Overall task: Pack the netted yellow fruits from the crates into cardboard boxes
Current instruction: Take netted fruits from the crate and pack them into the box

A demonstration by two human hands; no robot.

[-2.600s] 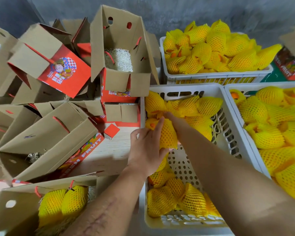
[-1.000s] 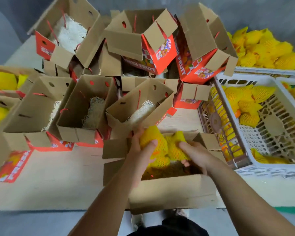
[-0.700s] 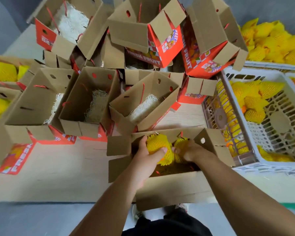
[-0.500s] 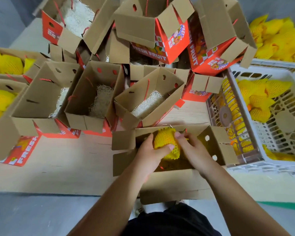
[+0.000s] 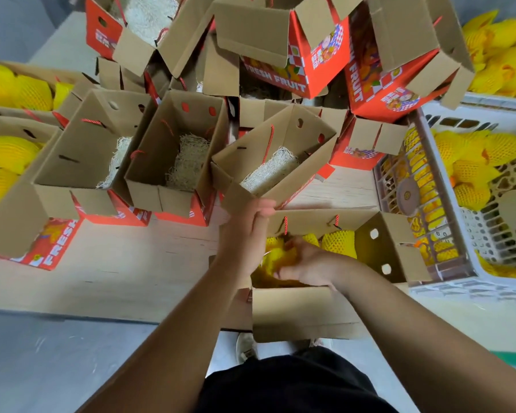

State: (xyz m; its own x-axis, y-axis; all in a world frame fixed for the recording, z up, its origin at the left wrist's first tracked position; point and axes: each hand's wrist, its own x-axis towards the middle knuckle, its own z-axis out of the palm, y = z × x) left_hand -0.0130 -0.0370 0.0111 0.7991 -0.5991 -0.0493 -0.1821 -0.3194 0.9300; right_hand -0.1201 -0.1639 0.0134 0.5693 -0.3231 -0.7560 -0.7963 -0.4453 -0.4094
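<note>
1. Left hand [image 5: 246,234] hovers over the near cardboard box [image 5: 304,311], fingers straight, gripping nothing.
2. Right hand [image 5: 304,263] reaches inside, curled onto a netted yellow fruit [image 5: 277,259].
3. Another fruit [image 5: 338,244] lies beside it.

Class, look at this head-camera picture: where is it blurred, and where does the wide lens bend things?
Head view: the right hand is smeared over the netted fruit; the left hand is softer-edged; the boxes at the top lean outward, and the crate wall slants.
</note>
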